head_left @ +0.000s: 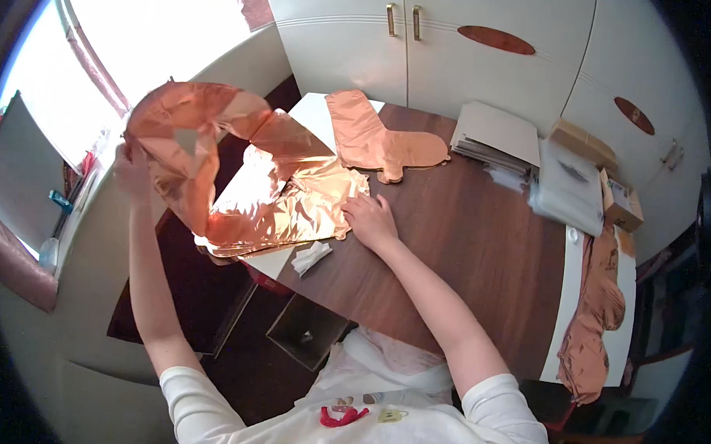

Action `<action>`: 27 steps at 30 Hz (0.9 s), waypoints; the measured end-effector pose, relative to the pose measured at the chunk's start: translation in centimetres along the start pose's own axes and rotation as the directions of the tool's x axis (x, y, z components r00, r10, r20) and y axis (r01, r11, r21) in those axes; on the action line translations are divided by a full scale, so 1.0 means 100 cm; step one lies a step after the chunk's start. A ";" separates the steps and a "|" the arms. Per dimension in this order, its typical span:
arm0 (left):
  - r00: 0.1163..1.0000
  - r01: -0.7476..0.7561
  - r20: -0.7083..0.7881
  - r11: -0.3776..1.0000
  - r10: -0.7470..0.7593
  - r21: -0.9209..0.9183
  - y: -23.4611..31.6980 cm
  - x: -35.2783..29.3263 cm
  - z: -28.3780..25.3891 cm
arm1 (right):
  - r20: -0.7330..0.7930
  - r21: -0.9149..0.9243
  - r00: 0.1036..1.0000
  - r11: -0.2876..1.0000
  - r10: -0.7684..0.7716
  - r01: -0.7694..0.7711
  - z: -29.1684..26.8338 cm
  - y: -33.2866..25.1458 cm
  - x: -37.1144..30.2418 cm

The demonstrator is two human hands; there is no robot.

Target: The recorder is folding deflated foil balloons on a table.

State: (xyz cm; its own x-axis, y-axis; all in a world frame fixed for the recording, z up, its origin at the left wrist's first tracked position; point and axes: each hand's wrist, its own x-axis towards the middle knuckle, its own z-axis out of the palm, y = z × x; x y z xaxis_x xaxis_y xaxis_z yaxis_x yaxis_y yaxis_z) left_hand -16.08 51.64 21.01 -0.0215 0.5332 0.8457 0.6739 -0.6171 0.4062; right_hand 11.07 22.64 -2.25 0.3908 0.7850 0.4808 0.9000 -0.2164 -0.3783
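Left hand (132, 171) is holding the lifted copper foil (157, 172) up by its left edge, above the table's left side; fingers look to be pinching the rim, though window glare is washing out the exact closure. Foil is lying entirely to the right of that grip, its long axis arching over at the top, then sloping down and rightward into the foil stack (309, 209); cannot tell whether it is a separate layer or part of the top one. Stack is sitting at the left end of the brown table (464, 249), its near-left corner overhanging the edge. Right hand (373, 221) is resting palm down at the stack's right edge, fingers loosely spread, thumb apart, fingertips touching the foil and pinching nothing visible. So the two hands are flanking the foil: left one up high at the raised end, right one low at the flat end, and nearer the stack. A second foil piece (378, 140) is lying flat beyond the right hand, apart from it; a white scrap (311, 257) is lying just this side of the stack.
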 end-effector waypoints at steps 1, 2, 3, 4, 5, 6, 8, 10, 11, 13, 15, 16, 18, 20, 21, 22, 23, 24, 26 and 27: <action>0.987 -0.143 -0.077 0.990 0.141 -0.013 0.002 0.013 -0.013 | 0.001 0.001 1.000 1.000 -0.004 0.004 0.001 -0.004 0.002; 0.948 -0.284 -0.152 0.959 0.278 -0.014 0.004 0.025 -0.026 | 0.003 0.002 1.000 1.000 -0.008 0.008 0.002 -0.009 0.003; 0.936 -0.321 -0.156 0.947 0.317 0.001 0.025 0.027 -0.035 | 0.002 0.001 1.000 1.000 -0.007 0.007 0.002 -0.008 0.002; 0.917 -0.363 -0.169 0.932 0.360 0.012 0.046 0.026 -0.042 | 0.002 -0.011 1.000 1.000 -0.009 0.009 0.002 -0.005 0.001; 0.897 -0.406 -0.183 0.914 0.403 0.024 0.068 0.023 -0.048 | 0.001 -0.024 1.000 1.000 -0.011 0.011 0.001 -0.002 0.000; 0.834 -0.513 -0.213 0.857 0.508 0.036 0.087 0.022 -0.061 | -0.004 -0.020 1.000 1.000 -0.015 0.015 -0.002 -0.004 0.001; 0.789 -0.598 -0.112 0.797 0.605 0.086 0.120 0.007 -0.072 | 0.127 -0.016 0.992 1.000 0.018 -0.016 -0.006 -0.007 0.003; 0.593 -0.787 -0.028 0.586 0.805 0.194 0.162 -0.018 -0.083 | 0.151 -0.039 0.988 0.999 0.029 -0.024 -0.007 -0.005 0.003; 0.519 -0.842 -0.005 0.512 0.855 0.170 0.180 -0.029 -0.090 | 0.180 -0.052 0.983 0.998 0.034 -0.025 -0.008 -0.006 0.003; 0.411 -0.899 -0.140 0.426 0.901 0.099 0.210 -0.041 -0.104 | 0.181 -0.063 0.983 0.998 0.026 -0.015 -0.008 -0.009 0.002; 0.402 -0.912 -0.208 0.410 0.892 -0.006 0.236 -0.047 -0.121 | 0.181 -0.077 0.983 0.997 0.028 -0.014 -0.009 -0.010 0.001; 0.429 -0.901 -0.243 0.430 0.870 -0.054 0.245 -0.048 -0.125 | 0.174 -0.085 0.985 0.996 0.020 -0.006 -0.008 -0.009 0.001; 0.475 -0.879 -0.295 0.461 0.829 -0.119 0.255 -0.049 -0.132 | 0.162 -0.094 0.987 0.996 0.019 -0.004 -0.007 -0.008 0.001; 0.456 -0.888 -0.326 0.398 0.828 -0.232 0.260 -0.057 -0.141 | 0.182 -0.082 0.983 0.997 0.019 -0.004 -0.008 -0.007 0.001; 0.438 -0.885 -0.349 0.331 0.829 -0.327 0.260 -0.063 -0.150 | 0.178 -0.076 0.984 0.997 0.016 -0.003 -0.006 -0.010 0.002; 0.457 -0.860 -0.291 0.333 0.841 -0.387 0.259 -0.073 -0.159 | 0.182 -0.054 0.983 0.999 0.003 0.007 -0.006 -0.009 0.001; 0.431 -0.830 -0.291 0.249 0.854 -0.498 0.263 -0.075 -0.162 | 0.186 -0.033 0.982 0.999 -0.010 0.016 -0.006 -0.008 0.000; 0.407 -0.782 -0.295 0.162 0.865 -0.602 0.265 -0.077 -0.164 | 0.110 0.075 0.994 0.997 0.007 -0.015 -0.008 -0.007 -0.001; 0.514 -0.714 -0.196 0.289 0.835 -0.638 0.263 -0.084 -0.163 | -0.042 0.381 0.998 0.924 0.037 -0.019 -0.017 0.003 -0.001; 0.584 -0.658 -0.108 0.392 0.804 -0.643 0.258 -0.085 -0.164 | 0.060 0.573 0.996 0.814 0.068 -0.091 -0.028 0.004 -0.003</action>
State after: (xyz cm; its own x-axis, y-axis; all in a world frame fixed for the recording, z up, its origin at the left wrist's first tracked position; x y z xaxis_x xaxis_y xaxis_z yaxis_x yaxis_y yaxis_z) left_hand -10.61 21.70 29.99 0.4495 -0.2475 0.8583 -0.1968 -0.9647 -0.1751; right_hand 11.81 20.73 -0.34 0.4390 0.8019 0.4053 0.5868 0.0857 -0.8052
